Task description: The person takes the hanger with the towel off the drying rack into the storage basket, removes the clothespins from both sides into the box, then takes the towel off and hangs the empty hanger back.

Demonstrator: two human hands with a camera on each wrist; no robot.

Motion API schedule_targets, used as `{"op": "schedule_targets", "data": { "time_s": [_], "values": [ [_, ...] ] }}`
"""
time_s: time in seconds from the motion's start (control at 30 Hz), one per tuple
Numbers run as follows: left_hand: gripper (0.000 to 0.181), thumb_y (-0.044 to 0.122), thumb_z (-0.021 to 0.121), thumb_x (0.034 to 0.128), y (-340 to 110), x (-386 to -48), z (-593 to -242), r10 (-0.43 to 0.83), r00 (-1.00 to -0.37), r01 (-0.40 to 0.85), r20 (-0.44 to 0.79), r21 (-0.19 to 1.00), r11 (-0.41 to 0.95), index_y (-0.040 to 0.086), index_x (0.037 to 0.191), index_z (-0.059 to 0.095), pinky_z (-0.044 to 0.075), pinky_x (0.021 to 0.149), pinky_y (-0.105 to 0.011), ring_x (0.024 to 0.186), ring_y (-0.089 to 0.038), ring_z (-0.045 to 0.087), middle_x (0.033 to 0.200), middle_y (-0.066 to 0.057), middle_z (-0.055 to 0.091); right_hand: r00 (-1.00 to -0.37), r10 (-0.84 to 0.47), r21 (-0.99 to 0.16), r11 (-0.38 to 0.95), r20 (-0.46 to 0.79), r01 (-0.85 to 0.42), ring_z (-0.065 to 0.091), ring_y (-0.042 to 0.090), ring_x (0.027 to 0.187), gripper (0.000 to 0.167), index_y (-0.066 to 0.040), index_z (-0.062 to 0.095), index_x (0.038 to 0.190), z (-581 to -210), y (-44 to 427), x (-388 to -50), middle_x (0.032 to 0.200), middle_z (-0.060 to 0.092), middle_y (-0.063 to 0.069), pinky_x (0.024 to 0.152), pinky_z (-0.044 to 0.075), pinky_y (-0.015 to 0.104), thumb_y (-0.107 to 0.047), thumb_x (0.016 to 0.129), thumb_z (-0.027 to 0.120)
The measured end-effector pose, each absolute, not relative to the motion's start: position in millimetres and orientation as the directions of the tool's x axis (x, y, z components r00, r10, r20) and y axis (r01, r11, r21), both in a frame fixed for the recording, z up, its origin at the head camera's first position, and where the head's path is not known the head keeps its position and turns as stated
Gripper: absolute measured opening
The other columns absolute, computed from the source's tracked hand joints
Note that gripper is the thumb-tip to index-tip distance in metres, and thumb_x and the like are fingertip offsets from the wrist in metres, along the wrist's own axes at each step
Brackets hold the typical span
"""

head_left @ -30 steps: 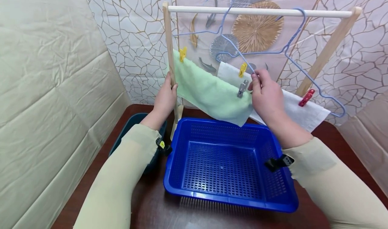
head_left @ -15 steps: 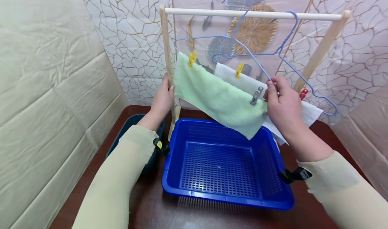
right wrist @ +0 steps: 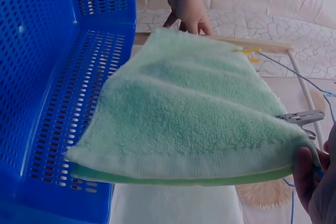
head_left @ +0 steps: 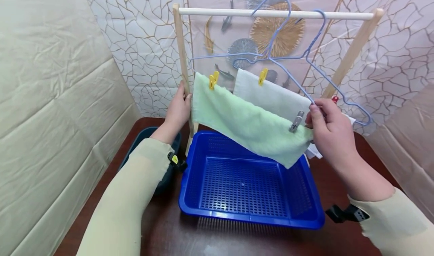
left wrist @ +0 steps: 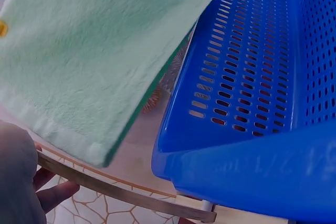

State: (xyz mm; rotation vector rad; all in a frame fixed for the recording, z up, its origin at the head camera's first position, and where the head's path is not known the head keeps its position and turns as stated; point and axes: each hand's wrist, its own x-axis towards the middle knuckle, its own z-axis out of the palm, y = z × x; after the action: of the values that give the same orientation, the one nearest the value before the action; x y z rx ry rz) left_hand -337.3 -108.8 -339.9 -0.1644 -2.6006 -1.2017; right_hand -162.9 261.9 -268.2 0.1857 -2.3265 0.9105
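My left hand [head_left: 178, 107] grips the left wooden post [head_left: 181, 49] of a drying rack. With the fingertips of my right hand [head_left: 333, 130] I pinch the lower right end of a blue wire hanger [head_left: 288, 73]. A light green towel [head_left: 247, 122] is draped over that hanger, its right corner at my fingers. A yellow clothespin [head_left: 213, 80] clips its left side, a grey clothespin [head_left: 297, 121] its right. The hanger's hook [head_left: 288, 7] is at the white rail [head_left: 217, 11]; whether it bears on it I cannot tell.
Behind hangs a white towel [head_left: 268, 94] on a second blue hanger [head_left: 315, 41], with a yellow clothespin [head_left: 263, 76] and a partly hidden red one [head_left: 335, 99]. A blue perforated basket [head_left: 251, 220] stands below, and a dark teal basin [head_left: 137, 143] is at its left.
My right hand has moved right and down with the hanger's end. The hanger and green towel have shifted the same way, and the hook has come into full view. My left hand stays on the post.
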Motion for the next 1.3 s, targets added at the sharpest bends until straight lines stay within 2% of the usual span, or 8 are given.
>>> {"op": "schedule_targets", "data": {
  "time_s": [0.07,0.23,0.37,0.57,0.73,0.97,1.1,1.3],
  "values": [
    [0.063,0.035,0.038,0.1077,-110.6,-338.0,-340.1,-0.002,-0.959,0.218,0.282,0.746,0.629,0.028,0.16,0.004,0.044,0.104,-0.046,0.135,-0.027,0.045,0.154,-0.013,0.04,-0.788,0.076,-0.554,0.752,0.611,-0.357,0.051,0.0,0.072,0.023,-0.006,0.062,0.11,-270.6,265.0,-158.2,0.08,0.057,-0.009,0.058,0.041,0.011,-0.024,0.104,0.05],
    [0.061,0.035,0.042,0.1067,-114.1,-339.3,-342.1,0.013,-0.952,0.258,0.307,0.775,0.576,0.027,0.16,0.014,0.048,0.097,-0.043,0.127,-0.027,0.052,0.149,-0.012,0.045,-0.764,0.055,-0.532,0.75,0.643,-0.393,0.051,-0.004,0.069,0.017,-0.006,0.063,0.108,-275.0,270.2,-148.4,0.078,0.056,-0.015,0.058,0.04,0.01,-0.018,0.102,0.054],
    [0.061,0.037,0.045,0.1058,-115.6,-336.9,-345.6,-0.003,-0.951,0.251,0.31,0.775,0.58,0.024,0.16,0.018,0.049,0.094,-0.042,0.122,-0.027,0.056,0.146,-0.011,0.044,-0.774,0.047,-0.53,0.756,0.631,-0.385,0.05,-0.004,0.064,0.017,-0.005,0.063,0.107,-277.0,273.0,-141.6,0.077,0.056,-0.012,0.055,0.041,0.011,-0.018,0.103,0.053],
    [0.063,0.037,0.046,0.1053,-116.3,-333.6,-350.7,-0.014,-0.954,0.234,0.301,0.772,0.591,0.02,0.16,0.019,0.051,0.093,-0.041,0.126,-0.026,0.053,0.146,-0.011,0.043,-0.768,0.027,-0.504,0.77,0.64,-0.392,0.047,-0.005,0.071,0.014,-0.004,0.063,0.107,-284.9,280.5,-135.2,0.076,0.057,-0.008,0.063,0.037,0.012,-0.014,0.102,0.054],
    [0.064,0.037,0.046,0.1052,-116.6,-332.1,-349.8,-0.01,-0.953,0.241,0.302,0.782,0.575,0.017,0.159,0.019,0.052,0.092,-0.041,0.128,-0.026,0.051,0.145,-0.012,0.043,-0.761,0.02,-0.501,0.764,0.648,-0.406,0.047,-0.006,0.069,0.01,-0.005,0.063,0.104,-291.1,288.2,-132.6,0.075,0.056,-0.012,0.063,0.036,0.012,-0.011,0.101,0.056],
    [0.06,0.036,0.044,0.1063,-119.4,-328.3,-344.5,-0.014,-0.964,0.222,0.265,0.831,0.51,0.017,0.159,0.022,0.05,0.095,-0.042,0.129,-0.027,0.05,0.149,-0.011,0.041,-0.742,-0.005,-0.484,0.755,0.67,-0.442,0.046,-0.007,0.068,0.007,-0.004,0.064,0.101,-295.7,293.3,-131.0,0.073,0.056,-0.012,0.062,0.035,0.012,-0.007,0.099,0.058],
    [0.054,0.037,0.043,0.1065,-122.4,-321.5,-340.4,-0.02,-0.959,0.237,0.283,0.836,0.495,0.02,0.156,0.03,0.048,0.097,-0.043,0.128,-0.025,0.05,0.145,-0.007,0.046,-0.733,-0.019,-0.471,0.754,0.68,-0.457,0.046,-0.007,0.068,0.006,-0.004,0.064,0.099,-295.8,295.3,-130.4,0.073,0.057,-0.01,0.062,0.035,0.012,-0.005,0.098,0.058],
    [0.049,0.04,0.045,0.1053,-133.5,-301.7,-338.4,-0.035,-0.949,0.254,0.312,0.828,0.499,0.022,0.15,0.04,0.05,0.09,-0.043,0.121,-0.022,0.053,0.136,-0.004,0.052,-0.726,-0.039,-0.454,0.757,0.686,-0.47,0.045,-0.007,0.067,0.005,-0.004,0.064,0.099,-297.2,298.3,-131.0,0.073,0.057,-0.009,0.062,0.036,0.012,-0.004,0.097,0.059]
  ]
}}
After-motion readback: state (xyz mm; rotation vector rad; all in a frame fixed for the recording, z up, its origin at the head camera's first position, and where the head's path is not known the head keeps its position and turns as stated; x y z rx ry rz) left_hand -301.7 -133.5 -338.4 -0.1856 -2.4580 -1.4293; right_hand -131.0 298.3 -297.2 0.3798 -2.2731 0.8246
